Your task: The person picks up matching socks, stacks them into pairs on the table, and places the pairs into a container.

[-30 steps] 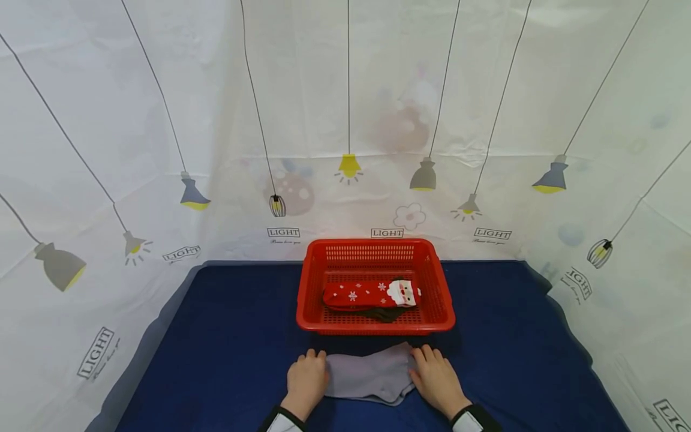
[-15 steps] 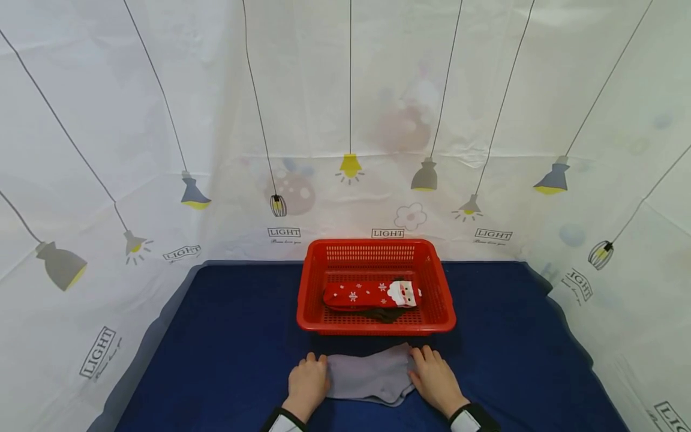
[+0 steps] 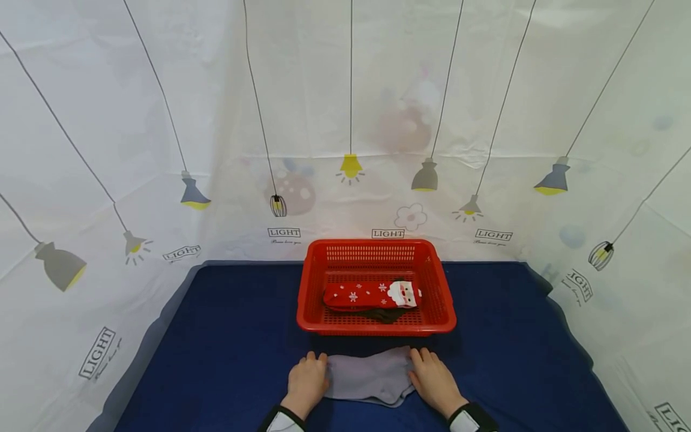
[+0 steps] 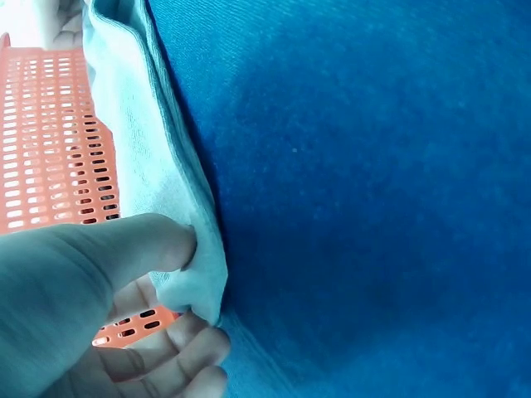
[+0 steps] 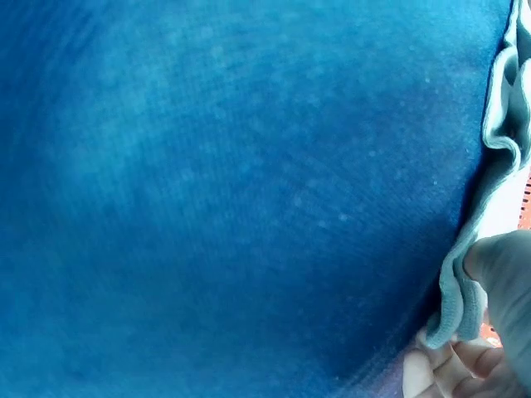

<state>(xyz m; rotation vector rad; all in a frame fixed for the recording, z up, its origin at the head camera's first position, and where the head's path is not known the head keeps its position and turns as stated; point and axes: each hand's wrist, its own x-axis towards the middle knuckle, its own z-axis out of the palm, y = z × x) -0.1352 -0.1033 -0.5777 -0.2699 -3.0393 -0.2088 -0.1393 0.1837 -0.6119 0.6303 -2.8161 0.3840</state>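
Note:
A pair of grey socks (image 3: pixel 369 377), laid one over the other, stretches sideways between both hands on the dark blue cloth. My left hand (image 3: pixel 306 381) pinches the left end; in the left wrist view the thumb (image 4: pixel 162 240) lies on the fabric with the fingers curled beneath. At the other end my right hand (image 3: pixel 436 383) pinches the layered edge between thumb (image 5: pixel 498 257) and fingers. Folds and doubled layers show along the socks' near edge in the right wrist view.
Just beyond the socks stands a red plastic basket (image 3: pixel 376 329) with perforated walls. Inside lie red socks (image 3: pixel 367 296) with snowflakes and a Santa face, over a dark green piece of fabric (image 3: pixel 385 314). A white printed curtain (image 3: pixel 345 198) encloses the back and sides.
The right hand and the right end of the grey socks have shifted very slightly toward the person. The left hand stays almost still, and both grips are the same.

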